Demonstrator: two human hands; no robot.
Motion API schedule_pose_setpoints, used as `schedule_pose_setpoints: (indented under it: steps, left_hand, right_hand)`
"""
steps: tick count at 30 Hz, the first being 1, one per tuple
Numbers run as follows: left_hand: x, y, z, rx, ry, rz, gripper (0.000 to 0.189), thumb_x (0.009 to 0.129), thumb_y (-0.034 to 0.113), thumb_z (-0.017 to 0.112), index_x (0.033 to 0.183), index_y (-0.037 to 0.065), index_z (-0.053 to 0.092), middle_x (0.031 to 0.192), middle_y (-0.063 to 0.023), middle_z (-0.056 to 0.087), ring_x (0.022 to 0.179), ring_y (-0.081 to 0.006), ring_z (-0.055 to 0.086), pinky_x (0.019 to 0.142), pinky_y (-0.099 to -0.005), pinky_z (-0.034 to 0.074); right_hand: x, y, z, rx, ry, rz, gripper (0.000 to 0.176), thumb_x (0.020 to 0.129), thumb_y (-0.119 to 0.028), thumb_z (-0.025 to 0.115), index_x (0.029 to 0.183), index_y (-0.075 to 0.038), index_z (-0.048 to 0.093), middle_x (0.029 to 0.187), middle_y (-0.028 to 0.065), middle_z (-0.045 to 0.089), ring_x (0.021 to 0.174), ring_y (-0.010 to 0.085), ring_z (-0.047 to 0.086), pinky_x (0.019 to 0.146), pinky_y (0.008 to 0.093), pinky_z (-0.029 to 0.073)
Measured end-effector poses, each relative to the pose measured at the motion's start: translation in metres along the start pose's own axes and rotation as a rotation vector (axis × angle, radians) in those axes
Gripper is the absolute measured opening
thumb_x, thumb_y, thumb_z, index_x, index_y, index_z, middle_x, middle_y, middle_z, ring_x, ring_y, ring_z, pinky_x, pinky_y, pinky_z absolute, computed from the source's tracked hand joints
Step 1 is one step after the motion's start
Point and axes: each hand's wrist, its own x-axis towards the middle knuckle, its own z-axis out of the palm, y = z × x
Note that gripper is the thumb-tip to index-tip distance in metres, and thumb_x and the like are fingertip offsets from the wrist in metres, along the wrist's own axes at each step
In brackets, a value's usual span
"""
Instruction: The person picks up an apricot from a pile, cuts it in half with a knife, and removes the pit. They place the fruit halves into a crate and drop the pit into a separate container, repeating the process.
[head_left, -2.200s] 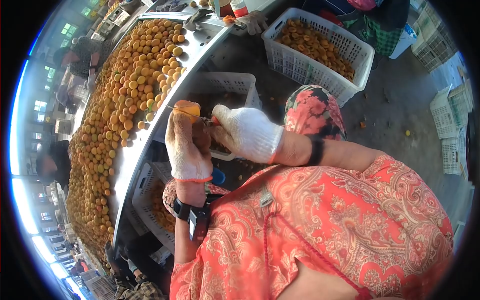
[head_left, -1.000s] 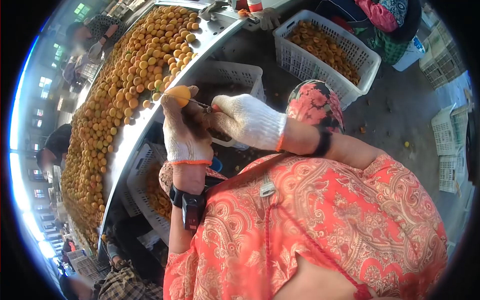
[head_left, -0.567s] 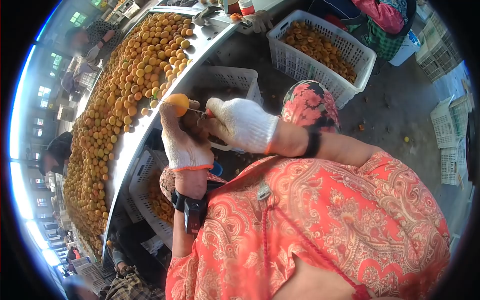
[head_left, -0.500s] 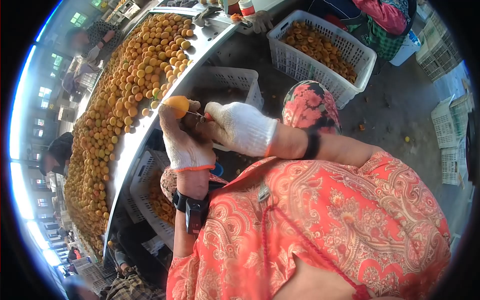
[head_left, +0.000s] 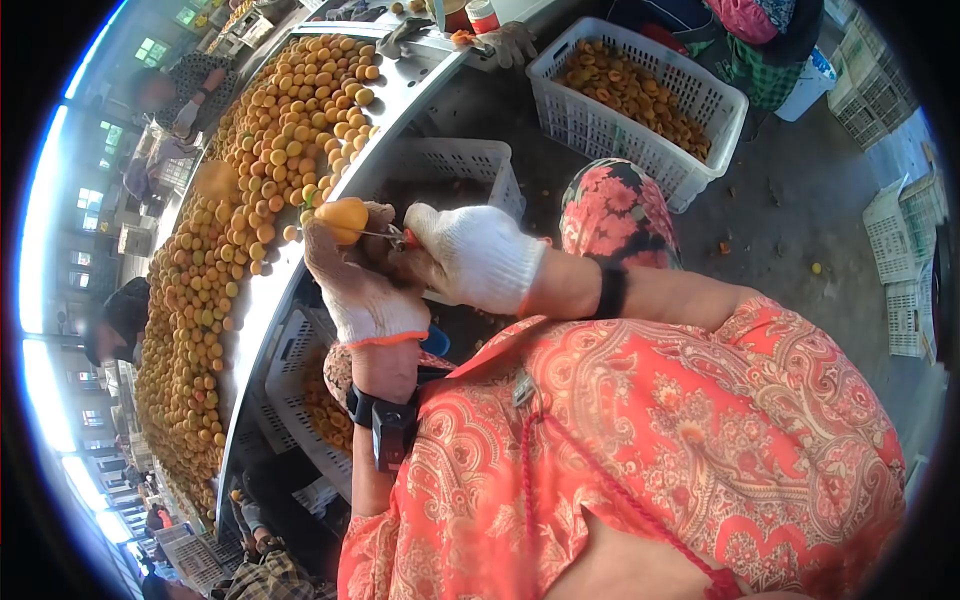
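In the head view, my left hand (head_left: 362, 292), in a soiled white knit glove, is closed around a yellow-orange apricot (head_left: 343, 217) near the table's edge. My right hand (head_left: 478, 256), gloved the same way, grips a small tool (head_left: 409, 238) with a red handle and a thin metal part. That metal part reaches to the apricot's side, where a crease or cut line shows. The tool's tip and some fingertips are hidden. Just beyond my left hand, many apricots (head_left: 290, 140) lie heaped on the metal table (head_left: 268, 305).
A white crate (head_left: 640, 130) of apricot halves stands on the floor ahead. Another crate (head_left: 470, 160) sits partly under the table, and one (head_left: 300, 385) stands beside my legs. Stacked crates (head_left: 900, 240) are at the right. Grey gloves (head_left: 405, 38) lie on the table. Other people sit nearby.
The apricot and my hands have shifted slightly left, and a crease now shows on the fruit. A blurred orange shape has appeared over the heap. The camera view has moved a little.
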Motion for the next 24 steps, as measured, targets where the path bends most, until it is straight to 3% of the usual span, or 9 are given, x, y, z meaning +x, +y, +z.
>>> schedule_pose_setpoints:
  steps: [3, 4, 8, 10, 12, 16, 18, 21, 24]
  left_hand:
    - [0.006, 0.004, 0.001, 0.043, 0.035, -0.079, 0.061, 0.092, 0.064, 0.050, 0.100, 0.005, 0.064, 0.077, -0.0053, 0.063, 0.067, -0.0178, 0.060, 0.061, -0.0305, 0.051]
    - [0.006, 0.003, 0.000, 0.079, 0.027, -0.092, 0.063, 0.092, 0.066, 0.047, 0.094, 0.005, 0.065, 0.069, -0.0042, 0.062, 0.060, -0.0190, 0.059, 0.054, -0.0299, 0.048]
    - [0.014, 0.013, -0.030, 0.000, -0.218, -0.165, 0.060, 0.091, 0.065, 0.049, 0.089, 0.006, 0.063, 0.066, -0.0037, 0.060, 0.053, -0.0146, 0.052, 0.046, -0.0248, 0.037]
    - [0.017, 0.014, -0.037, -0.116, -0.147, -0.152, 0.057, 0.090, 0.062, 0.056, 0.097, 0.006, 0.062, 0.076, -0.0052, 0.063, 0.053, -0.0120, 0.050, 0.045, -0.0251, 0.038]
    - [0.005, 0.013, -0.026, -0.030, -0.121, -0.146, 0.054, 0.091, 0.059, 0.053, 0.097, 0.006, 0.061, 0.077, -0.0070, 0.063, 0.056, -0.0141, 0.052, 0.047, -0.0248, 0.039]
    - [-0.010, -0.002, -0.010, 0.180, -0.205, -0.298, 0.036, 0.096, 0.042, 0.051, 0.112, 0.010, 0.055, 0.089, -0.0056, 0.064, 0.059, -0.0136, 0.055, 0.046, -0.0255, 0.039]
    - [-0.011, 0.003, -0.014, 0.200, -0.336, -0.242, 0.035, 0.097, 0.039, 0.051, 0.115, 0.009, 0.057, 0.090, -0.0034, 0.063, 0.061, -0.0107, 0.055, 0.048, -0.0244, 0.040]
    - [-0.014, 0.004, -0.015, 0.386, -0.360, -0.134, 0.030, 0.099, 0.032, 0.052, 0.116, 0.009, 0.059, 0.090, -0.0014, 0.063, 0.063, -0.0070, 0.054, 0.051, -0.0219, 0.040]
    - [-0.021, 0.002, -0.010, 0.295, -0.300, -0.072, 0.031, 0.098, 0.034, 0.060, 0.117, 0.010, 0.064, 0.084, 0.0013, 0.060, 0.060, -0.0041, 0.048, 0.048, -0.0202, 0.035]
  right_hand:
    - [-0.001, 0.008, 0.001, 0.016, 0.068, -0.059, 0.032, 0.092, -0.034, 0.063, 0.097, -0.003, 0.057, 0.075, 0.0207, 0.067, 0.074, 0.0379, 0.069, 0.064, 0.0471, 0.054]
    - [0.001, 0.009, 0.000, 0.006, 0.066, -0.072, 0.032, 0.092, -0.035, 0.063, 0.094, -0.003, 0.058, 0.072, 0.0212, 0.066, 0.071, 0.0390, 0.068, 0.062, 0.0480, 0.054]
    - [-0.002, 0.009, -0.031, 0.064, -0.115, -0.093, 0.036, 0.089, -0.038, 0.070, 0.089, -0.003, 0.058, 0.072, 0.0216, 0.065, 0.073, 0.0386, 0.069, 0.059, 0.0434, 0.053]
    - [-0.005, 0.012, -0.034, 0.075, 0.048, -0.090, 0.037, 0.083, -0.030, 0.078, 0.098, -0.003, 0.058, 0.069, 0.0182, 0.064, 0.070, 0.0365, 0.070, 0.058, 0.0413, 0.053]
    - [-0.002, 0.004, -0.042, 0.092, 0.079, 0.018, 0.042, 0.079, -0.030, 0.082, 0.103, -0.004, 0.059, 0.075, 0.0167, 0.066, 0.072, 0.0358, 0.070, 0.060, 0.0403, 0.054]
    - [0.007, -0.015, -0.035, 0.097, 0.153, -0.070, 0.047, 0.075, -0.030, 0.084, 0.106, -0.005, 0.060, 0.082, 0.0166, 0.066, 0.076, 0.0359, 0.070, 0.064, 0.0390, 0.054]
    - [0.010, -0.006, -0.027, 0.175, 0.066, -0.092, 0.046, 0.075, -0.027, 0.083, 0.109, -0.006, 0.060, 0.087, 0.0177, 0.067, 0.081, 0.0358, 0.070, 0.067, 0.0379, 0.055]
    - [0.011, -0.002, -0.019, 0.180, 0.106, -0.149, 0.042, 0.075, -0.023, 0.082, 0.107, -0.005, 0.061, 0.085, 0.0174, 0.067, 0.081, 0.0368, 0.069, 0.068, 0.0375, 0.055]
    - [0.013, -0.005, -0.018, 0.172, 0.131, -0.189, 0.040, 0.075, -0.021, 0.081, 0.106, -0.005, 0.061, 0.085, 0.0178, 0.067, 0.080, 0.0370, 0.069, 0.068, 0.0376, 0.055]
